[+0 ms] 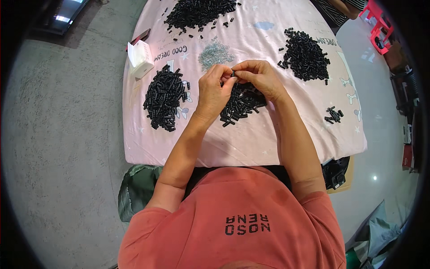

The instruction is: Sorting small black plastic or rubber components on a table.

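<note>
My left hand [214, 91] and my right hand [262, 79] meet over the middle of the table, fingertips pinched together. Between them is a small black cylindrical part [233, 74], mostly covered by the fingers. Directly beneath lies a pile of black parts [242, 106], partly hidden by both hands. Just beyond the fingertips is a heap of tiny shiny, clear or silvery pieces [216, 54], too small to make out singly. More black parts form a pile to the left [164, 98] and another to the right [307, 56].
A pink printed cloth [201, 150] covers the table. A large black pile [197, 13] lies at the far side, a small cluster [333, 115] at the right. A white tissue pack [140, 59] stands at the left edge. Another person's arm [342, 8] shows at far right, near red stools [378, 27].
</note>
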A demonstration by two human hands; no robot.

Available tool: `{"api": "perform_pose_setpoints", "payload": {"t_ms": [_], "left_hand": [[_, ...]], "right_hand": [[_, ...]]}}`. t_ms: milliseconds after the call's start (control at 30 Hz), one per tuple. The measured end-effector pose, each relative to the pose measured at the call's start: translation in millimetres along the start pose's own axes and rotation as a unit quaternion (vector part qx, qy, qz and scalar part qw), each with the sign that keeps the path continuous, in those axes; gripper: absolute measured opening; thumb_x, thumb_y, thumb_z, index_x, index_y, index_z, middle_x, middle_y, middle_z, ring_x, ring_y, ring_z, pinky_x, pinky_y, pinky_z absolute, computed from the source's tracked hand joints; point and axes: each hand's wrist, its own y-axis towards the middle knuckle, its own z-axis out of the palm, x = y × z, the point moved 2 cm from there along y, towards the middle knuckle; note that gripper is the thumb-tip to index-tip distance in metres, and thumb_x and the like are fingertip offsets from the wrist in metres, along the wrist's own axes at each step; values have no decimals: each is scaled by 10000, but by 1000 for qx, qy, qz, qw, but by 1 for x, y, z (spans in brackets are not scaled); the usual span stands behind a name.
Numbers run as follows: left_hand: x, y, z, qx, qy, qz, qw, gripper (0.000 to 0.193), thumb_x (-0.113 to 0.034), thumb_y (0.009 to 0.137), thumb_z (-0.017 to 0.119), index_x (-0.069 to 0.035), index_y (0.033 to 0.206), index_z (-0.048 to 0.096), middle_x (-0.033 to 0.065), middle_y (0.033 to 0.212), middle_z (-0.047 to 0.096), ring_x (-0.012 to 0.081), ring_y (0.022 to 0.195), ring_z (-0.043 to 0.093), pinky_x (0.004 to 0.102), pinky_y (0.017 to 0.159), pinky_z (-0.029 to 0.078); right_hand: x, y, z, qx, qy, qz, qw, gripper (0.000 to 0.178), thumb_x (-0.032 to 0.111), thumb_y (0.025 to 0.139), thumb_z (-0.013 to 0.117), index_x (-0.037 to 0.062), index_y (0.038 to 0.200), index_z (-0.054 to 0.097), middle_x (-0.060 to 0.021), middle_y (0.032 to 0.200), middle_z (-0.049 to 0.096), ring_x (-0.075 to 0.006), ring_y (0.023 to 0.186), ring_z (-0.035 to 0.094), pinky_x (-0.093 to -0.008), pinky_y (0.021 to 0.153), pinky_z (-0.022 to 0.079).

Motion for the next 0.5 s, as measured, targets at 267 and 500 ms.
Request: {"api": "perform_pose_setpoints", "payload": {"t_ms": [267, 500], "left_hand": [[-1, 1, 0, -14, 5, 9, 1000, 198, -34, 747, 776, -23, 861, 615, 53, 765, 628, 131, 647, 593, 265, 609, 498], [1, 3, 0, -6, 14, 18, 1000, 227, -62, 726, 803, -36, 838, 607, 51, 748, 609, 135, 650, 584, 272, 608, 496]], "right_hand": [[3, -4, 2, 23, 39, -7, 999, 227, 135, 890, 663, -1, 1066, 703, -42, 953, 707, -75, 815, 632, -224, 770, 515], [1, -4, 3, 24, 62, 14, 998, 237, 149, 859, 677, 3, 1043, 711, -41, 910, 700, -84, 792, 635, -216, 749, 514]]}}
